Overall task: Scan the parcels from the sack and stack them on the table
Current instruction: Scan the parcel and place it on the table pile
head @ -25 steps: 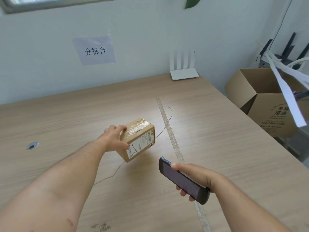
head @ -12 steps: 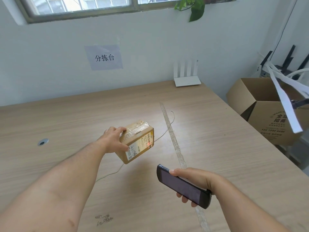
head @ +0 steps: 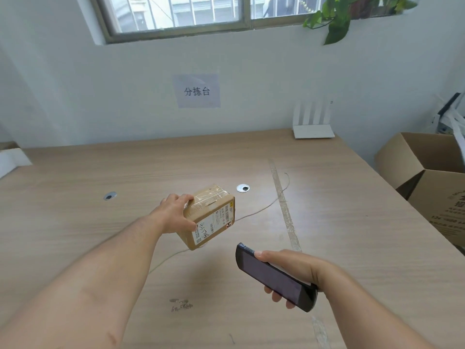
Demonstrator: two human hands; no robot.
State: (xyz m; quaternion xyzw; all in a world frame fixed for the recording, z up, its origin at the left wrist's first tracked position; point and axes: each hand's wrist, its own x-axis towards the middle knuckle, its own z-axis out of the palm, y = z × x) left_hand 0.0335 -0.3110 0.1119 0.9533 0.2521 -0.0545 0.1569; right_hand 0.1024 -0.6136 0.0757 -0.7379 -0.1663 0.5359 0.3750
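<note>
Brown cardboard parcel (head: 208, 216) is held by the left hand (head: 176, 214), fingers over its taped top and thumb on the side with the white label; it is tilted and lifted above the middle of the table (head: 75, 222). The right hand (head: 292, 270) grips a dark scanner (head: 274, 277), nearer the front edge, its top end pointing toward the parcel, not touching it.

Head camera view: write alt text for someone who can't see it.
A person's left hand holds a small taped cardboard parcel, label facing them, over a wooden table, while the right hand holds a dark handheld scanner pointed toward it.
</note>
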